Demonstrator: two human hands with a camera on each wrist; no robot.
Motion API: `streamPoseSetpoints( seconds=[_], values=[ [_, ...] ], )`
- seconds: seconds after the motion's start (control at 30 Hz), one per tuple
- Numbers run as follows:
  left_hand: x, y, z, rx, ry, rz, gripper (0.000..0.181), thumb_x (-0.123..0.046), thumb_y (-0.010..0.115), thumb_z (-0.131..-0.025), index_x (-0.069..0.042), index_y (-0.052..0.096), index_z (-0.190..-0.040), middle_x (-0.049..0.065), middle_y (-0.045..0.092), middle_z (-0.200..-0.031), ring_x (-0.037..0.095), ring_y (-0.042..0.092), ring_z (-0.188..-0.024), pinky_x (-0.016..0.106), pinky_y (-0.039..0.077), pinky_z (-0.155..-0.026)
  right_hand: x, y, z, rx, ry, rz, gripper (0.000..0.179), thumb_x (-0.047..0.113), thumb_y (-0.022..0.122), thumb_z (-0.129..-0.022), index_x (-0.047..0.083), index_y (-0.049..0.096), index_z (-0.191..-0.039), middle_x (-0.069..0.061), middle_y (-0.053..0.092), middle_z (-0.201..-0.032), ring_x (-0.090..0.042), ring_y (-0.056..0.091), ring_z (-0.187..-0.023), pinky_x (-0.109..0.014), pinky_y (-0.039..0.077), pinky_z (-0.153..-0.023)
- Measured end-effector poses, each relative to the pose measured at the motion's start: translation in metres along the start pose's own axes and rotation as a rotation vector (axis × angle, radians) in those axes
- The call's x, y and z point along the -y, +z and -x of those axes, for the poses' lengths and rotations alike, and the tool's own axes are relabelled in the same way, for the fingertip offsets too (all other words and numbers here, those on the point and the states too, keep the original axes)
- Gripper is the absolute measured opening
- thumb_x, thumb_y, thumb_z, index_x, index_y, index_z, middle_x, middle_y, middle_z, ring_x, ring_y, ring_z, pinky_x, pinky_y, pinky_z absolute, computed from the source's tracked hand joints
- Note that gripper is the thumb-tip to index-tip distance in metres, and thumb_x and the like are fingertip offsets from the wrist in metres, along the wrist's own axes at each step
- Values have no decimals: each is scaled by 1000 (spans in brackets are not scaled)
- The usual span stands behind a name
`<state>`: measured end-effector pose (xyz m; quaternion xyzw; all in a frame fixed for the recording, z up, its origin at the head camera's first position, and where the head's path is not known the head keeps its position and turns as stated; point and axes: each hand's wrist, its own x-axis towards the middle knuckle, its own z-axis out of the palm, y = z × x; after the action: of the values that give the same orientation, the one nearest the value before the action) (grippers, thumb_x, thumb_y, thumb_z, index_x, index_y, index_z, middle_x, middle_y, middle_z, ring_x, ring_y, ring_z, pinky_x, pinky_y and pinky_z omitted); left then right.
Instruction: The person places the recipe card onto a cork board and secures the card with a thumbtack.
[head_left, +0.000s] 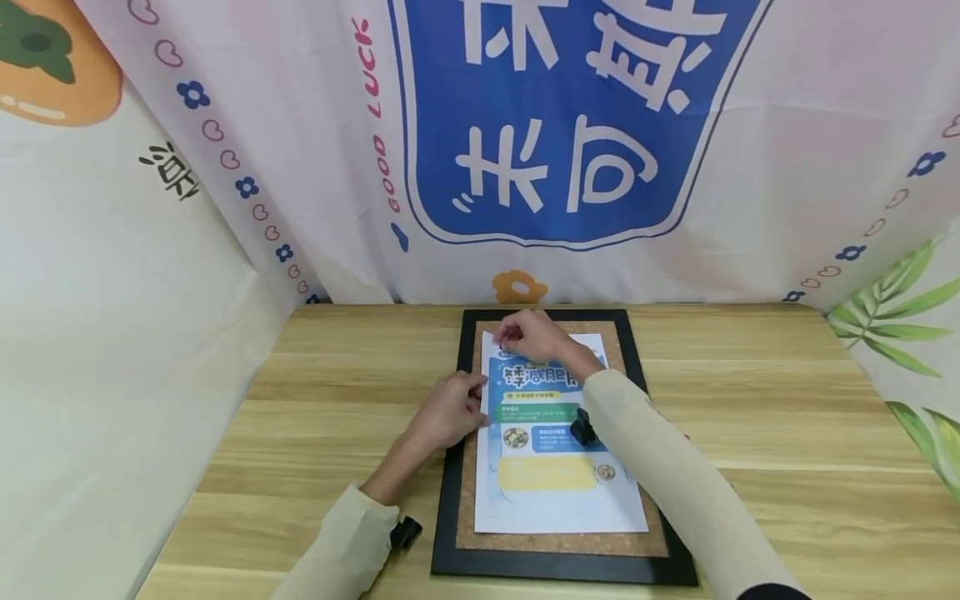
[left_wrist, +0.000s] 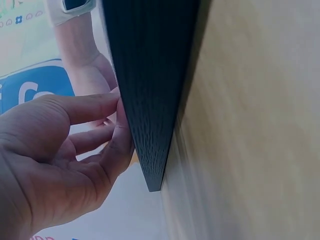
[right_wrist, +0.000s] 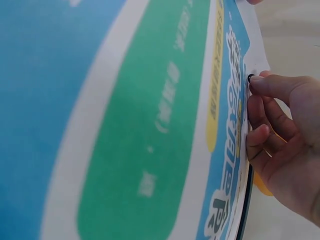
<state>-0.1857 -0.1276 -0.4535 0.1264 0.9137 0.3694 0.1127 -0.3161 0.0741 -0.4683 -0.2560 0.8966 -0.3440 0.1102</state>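
A printed paper poster (head_left: pixel 555 512) in blue, green and yellow lies on a cork board (head_left: pixel 562 543) with a black frame (head_left: pixel 562 568). At the poster's upper left corner, my right hand (head_left: pixel 534 335) pinches a small black pushpin (right_wrist: pixel 250 78) between thumb and finger, its tip against the paper. The other right fingers are bent, touching the sheet. Beside the poster's left edge, my left hand (head_left: pixel 447 408) spans the frame's side, its fingertips resting on the paper's margin. The left wrist view shows these fingers loosely bent over the frame's edge.
The board lies on a wood-grain table (head_left: pixel 330 433), its top edge close to the table's back edge. A printed cloth (head_left: pixel 337 208) with blue and white lettering hangs behind. My right sleeve (head_left: pixel 667 467) crosses the board's right side.
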Motion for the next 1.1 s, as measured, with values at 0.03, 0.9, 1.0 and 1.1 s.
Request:
streamPoseSetpoints(
  seconds=[0.03, 0.9, 1.0, 1.1],
  values=[
    [1, -1, 0, 3, 7, -1, 63, 7, 83, -87, 9, 60, -146, 15, 64, -110, 16, 64, -86, 24, 54, -68, 0, 0, -1, 2, 2, 0, 12, 12, 71, -104, 14, 81, -110, -3, 79, -107, -17, 66, -94, -35, 58, -94],
    [-3, -3, -1, 37, -13, -108, 65, 1, 87, -86, 8, 61, -146, 11, 61, -100, 15, 59, -79, 23, 49, -62, -4, -3, -5, 14, 42, -79, 12, 11, 70, -102, 13, 80, -109, -4, 78, -108, -19, 67, -94, -32, 56, -89],
    [-3, -2, -1, 38, -11, -113, 66, 0, 87, -86, 8, 60, -146, 11, 61, -102, 15, 59, -78, 22, 48, -62, -3, -4, -6, 17, 69, -99, 12, 10, 71, -101, 14, 81, -107, -4, 77, -106, -20, 66, -94, -32, 55, -89],
    [-3, -1, -1, 36, -4, -109, 67, 1, 87, -86, 8, 60, -147, 12, 61, -104, 15, 59, -78, 22, 47, -61, -2, -6, -7, 29, 82, -109, 12, 10, 72, -100, 14, 81, -108, -5, 77, -107, -21, 66, -95, -35, 56, -92]
  ],
)
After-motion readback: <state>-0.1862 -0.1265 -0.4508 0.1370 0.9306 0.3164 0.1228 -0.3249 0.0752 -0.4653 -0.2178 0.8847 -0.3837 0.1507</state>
